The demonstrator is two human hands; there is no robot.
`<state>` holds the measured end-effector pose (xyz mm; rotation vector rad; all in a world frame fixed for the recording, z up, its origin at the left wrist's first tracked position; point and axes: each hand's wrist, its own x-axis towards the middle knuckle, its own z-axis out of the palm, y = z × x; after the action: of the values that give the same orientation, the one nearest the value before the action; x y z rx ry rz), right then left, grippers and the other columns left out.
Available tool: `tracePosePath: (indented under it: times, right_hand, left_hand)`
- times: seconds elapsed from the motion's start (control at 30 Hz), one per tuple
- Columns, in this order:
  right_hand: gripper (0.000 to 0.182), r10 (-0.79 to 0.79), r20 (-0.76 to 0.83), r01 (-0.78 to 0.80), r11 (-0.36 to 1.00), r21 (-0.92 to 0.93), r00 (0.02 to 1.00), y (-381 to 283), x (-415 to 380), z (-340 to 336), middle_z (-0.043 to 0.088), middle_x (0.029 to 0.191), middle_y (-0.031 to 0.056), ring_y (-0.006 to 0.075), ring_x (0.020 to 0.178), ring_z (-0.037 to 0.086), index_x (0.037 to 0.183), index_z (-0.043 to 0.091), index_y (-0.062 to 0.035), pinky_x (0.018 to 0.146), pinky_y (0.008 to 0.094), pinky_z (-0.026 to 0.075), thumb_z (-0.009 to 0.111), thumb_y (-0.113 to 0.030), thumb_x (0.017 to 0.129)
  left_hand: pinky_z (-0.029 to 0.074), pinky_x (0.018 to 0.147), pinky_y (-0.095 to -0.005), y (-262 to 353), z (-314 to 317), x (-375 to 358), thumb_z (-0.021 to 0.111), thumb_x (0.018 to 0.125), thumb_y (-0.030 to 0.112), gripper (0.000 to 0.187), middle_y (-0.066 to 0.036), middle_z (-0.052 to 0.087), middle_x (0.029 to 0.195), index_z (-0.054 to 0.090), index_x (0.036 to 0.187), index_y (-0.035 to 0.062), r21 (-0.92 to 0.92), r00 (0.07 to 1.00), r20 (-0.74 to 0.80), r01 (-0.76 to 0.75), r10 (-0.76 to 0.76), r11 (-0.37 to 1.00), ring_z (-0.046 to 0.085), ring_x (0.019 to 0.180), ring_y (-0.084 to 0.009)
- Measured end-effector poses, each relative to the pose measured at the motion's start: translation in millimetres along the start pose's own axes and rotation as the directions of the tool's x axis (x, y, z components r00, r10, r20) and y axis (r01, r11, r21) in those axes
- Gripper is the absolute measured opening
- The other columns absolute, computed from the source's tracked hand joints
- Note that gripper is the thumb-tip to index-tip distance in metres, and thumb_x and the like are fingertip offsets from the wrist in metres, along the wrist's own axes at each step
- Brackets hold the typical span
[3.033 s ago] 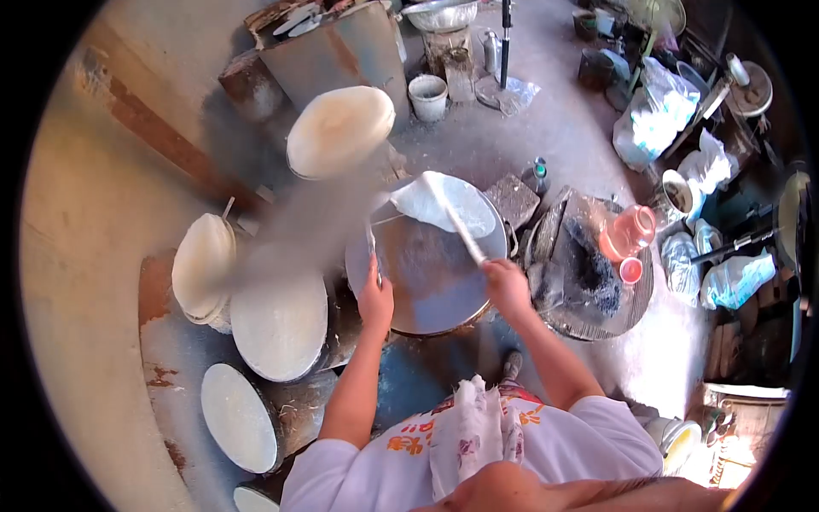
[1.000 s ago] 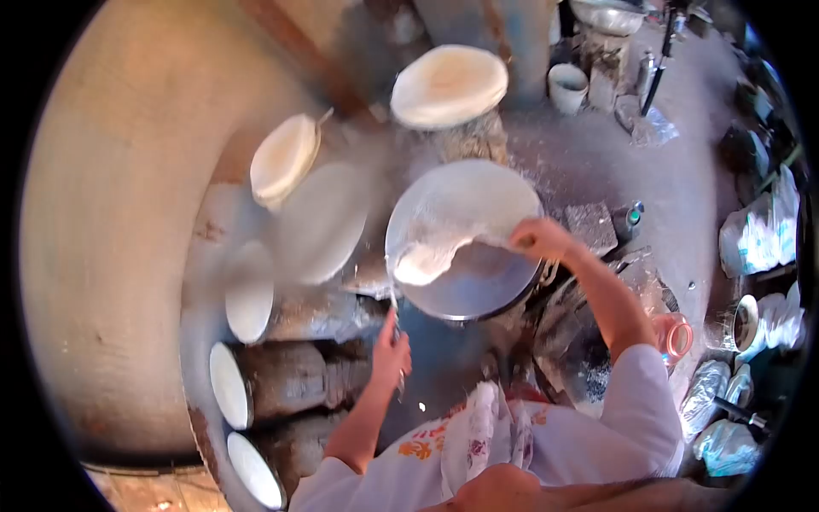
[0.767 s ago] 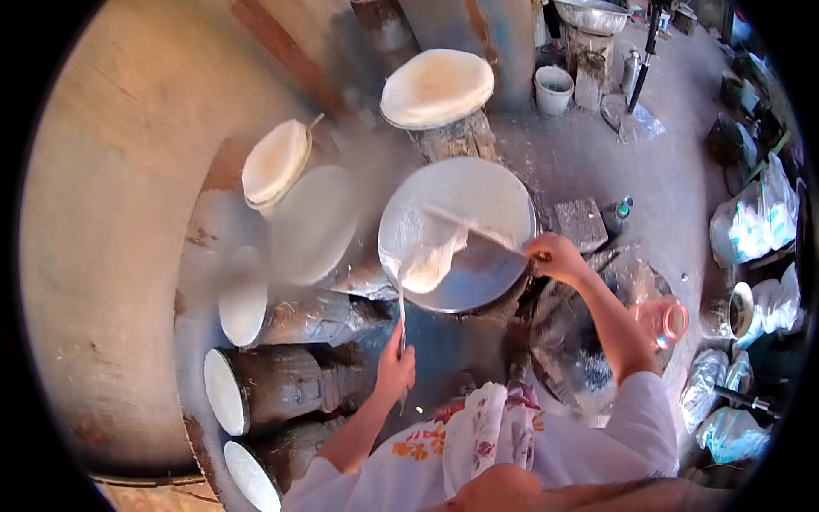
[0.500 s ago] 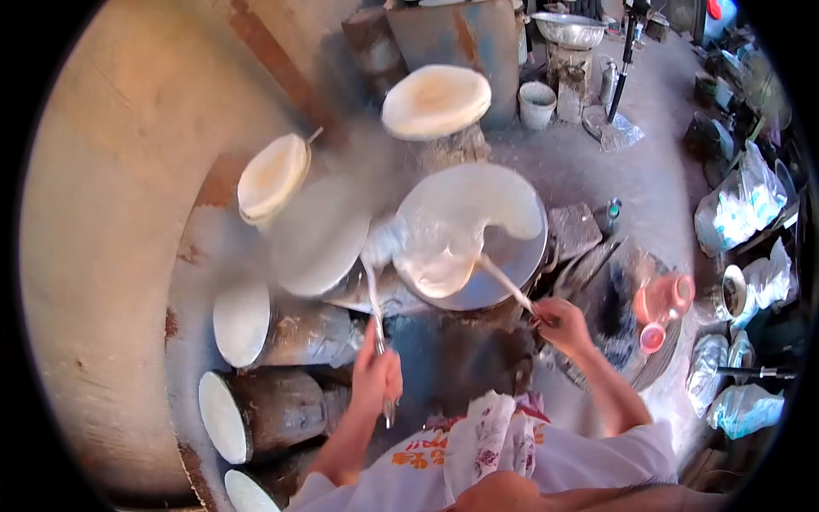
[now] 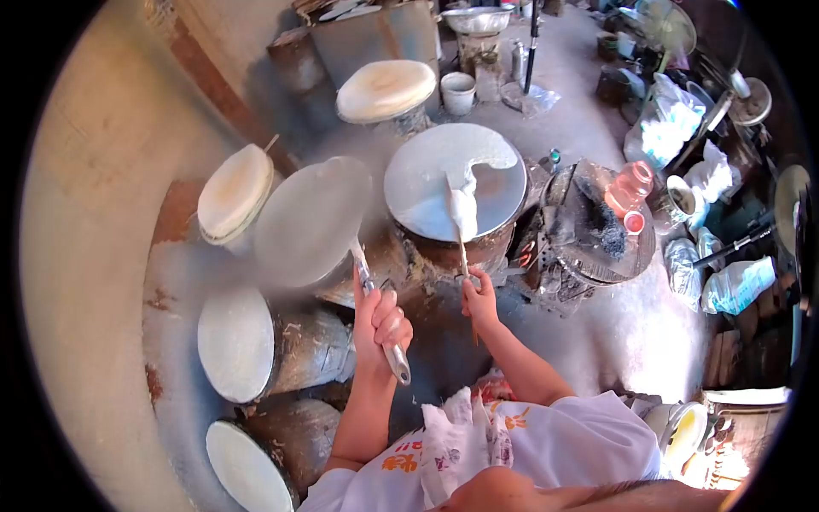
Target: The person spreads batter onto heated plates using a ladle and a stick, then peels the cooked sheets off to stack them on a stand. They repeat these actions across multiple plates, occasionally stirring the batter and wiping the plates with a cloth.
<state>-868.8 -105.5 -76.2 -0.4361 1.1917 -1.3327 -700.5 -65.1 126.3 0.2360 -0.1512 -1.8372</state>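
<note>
My left hand point(image 5: 382, 327) is closed around the metal handle point(image 5: 394, 363) of a long tool. Its upper end meets the edge of a steamy round griddle point(image 5: 311, 222), and its head is hard to make out there. In my right hand point(image 5: 480, 300), a thin wooden spreading stick point(image 5: 463, 256) reaches up over another round griddle point(image 5: 418, 175). The stick's blade touches a thick lump of white batter point(image 5: 463, 213). A thin white layer covers much of this griddle, with a bare grey patch at the right.
Two more griddles point(image 5: 236, 346) point(image 5: 247, 468) line the left on drum stoves. Stacked round flatbreads point(image 5: 388, 90) sit at the back, another stack point(image 5: 235, 192) by the wall. At right are a charred round stand point(image 5: 589, 226), a pink jug point(image 5: 630, 188) and plastic bags point(image 5: 670, 119).
The view has shifted, with many things lower or further left. My right hand has drawn the stick inward, and the batter is gathered into a narrower lump. The left tool has moved away from this griddle.
</note>
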Motion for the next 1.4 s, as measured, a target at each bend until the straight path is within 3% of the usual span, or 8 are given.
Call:
tracePosePath:
  times: [0.27,0.37,0.97,1.17,1.23,1.3,1.37,1.4]
  right_hand:
    - [0.025,-0.278,-0.034,0.262,0.936,-0.236,0.960,-12,45,-9,0.052,0.063,0.0026,0.0093,0.040,0.040,0.116,0.051,-0.0080,0.035,0.0260,0.031,0.052,-0.014,0.092]
    - [0.032,0.153,0.032,-0.145,0.973,-0.179,0.988,-44,-31,-55,0.056,0.068,0.0032,0.0092,0.042,0.043,0.123,0.052,-0.0129,0.037,0.0258,0.036,0.053,-0.015,0.092]
    - [0.034,0.270,0.160,-0.164,0.861,-0.481,0.949,-207,65,-185,0.061,0.067,0.0031,0.0082,0.043,0.047,0.124,0.056,-0.0090,0.038,0.0235,0.035,0.052,-0.025,0.094]
    - [0.031,0.160,0.264,0.037,0.790,-0.613,0.951,-253,219,-157,0.062,0.070,0.0003,0.0059,0.049,0.047,0.124,0.057,-0.0158,0.041,0.0223,0.036,0.052,-0.024,0.094]
    - [0.033,-0.259,0.470,0.532,0.525,-0.665,0.844,-230,244,-145,0.065,0.078,0.0134,0.0261,0.060,0.062,0.121,0.057,-0.0144,0.057,0.0371,0.048,0.054,-0.018,0.088]
    - [0.035,-0.331,0.491,0.563,0.169,-0.809,0.806,-238,208,-144,0.063,0.081,0.0192,0.0343,0.067,0.062,0.120,0.056,-0.0143,0.068,0.0423,0.049,0.053,-0.016,0.086]
    - [0.032,-0.263,0.198,0.306,0.477,-0.824,0.944,-274,156,-155,0.063,0.082,0.0191,0.0338,0.075,0.063,0.119,0.058,-0.0151,0.066,0.0405,0.048,0.049,-0.012,0.088]
    - [0.032,-0.339,0.223,0.328,0.294,-0.898,0.914,-245,174,-178,0.063,0.082,0.0190,0.0353,0.076,0.062,0.119,0.057,-0.0175,0.065,0.0441,0.048,0.047,-0.013,0.089]
  left_hand:
    - [0.028,0.032,-0.0221,-10,26,-23,0.040,0.092,0.004,0.067,0.003,0.031,0.055,0.009,0.147,0.0263,0.779,0.948,-0.135,-0.080,0.290,0.622,0.028,0.036,-0.0051]
    - [0.028,0.032,-0.0222,-17,24,-17,0.041,0.092,0.003,0.067,0.002,0.033,0.055,0.009,0.147,0.0246,0.801,0.957,-0.085,-0.099,0.276,0.590,0.028,0.036,-0.0053]
    - [0.030,0.034,-0.0239,-145,43,128,0.047,0.092,0.006,0.066,0.001,0.035,0.056,0.010,0.147,0.0171,0.857,0.941,-0.186,0.014,0.284,0.515,0.032,0.038,-0.0066]
    - [0.028,0.035,-0.0228,-191,46,172,0.043,0.094,0.008,0.062,0.002,0.032,0.057,0.014,0.146,0.0224,0.870,0.923,-0.235,0.061,0.304,0.489,0.030,0.040,-0.0063]
    - [0.029,0.034,-0.0225,-197,47,182,0.043,0.094,0.006,0.064,0.003,0.031,0.056,0.011,0.147,0.0221,0.867,0.934,-0.235,0.075,0.270,0.493,0.030,0.039,-0.0056]
    - [0.030,0.034,-0.0225,-200,52,190,0.043,0.094,0.006,0.063,0.003,0.031,0.056,0.011,0.147,0.0215,0.855,0.939,-0.241,0.086,0.246,0.512,0.030,0.039,-0.0055]
    - [0.030,0.034,-0.0223,-191,54,191,0.043,0.094,0.006,0.063,0.003,0.032,0.056,0.012,0.147,0.0211,0.846,0.939,-0.269,0.123,0.215,0.519,0.030,0.039,-0.0054]
    - [0.030,0.034,-0.0221,-187,51,198,0.042,0.094,0.006,0.063,0.003,0.032,0.057,0.012,0.147,0.0210,0.841,0.944,-0.268,0.131,0.194,0.525,0.030,0.039,-0.0054]
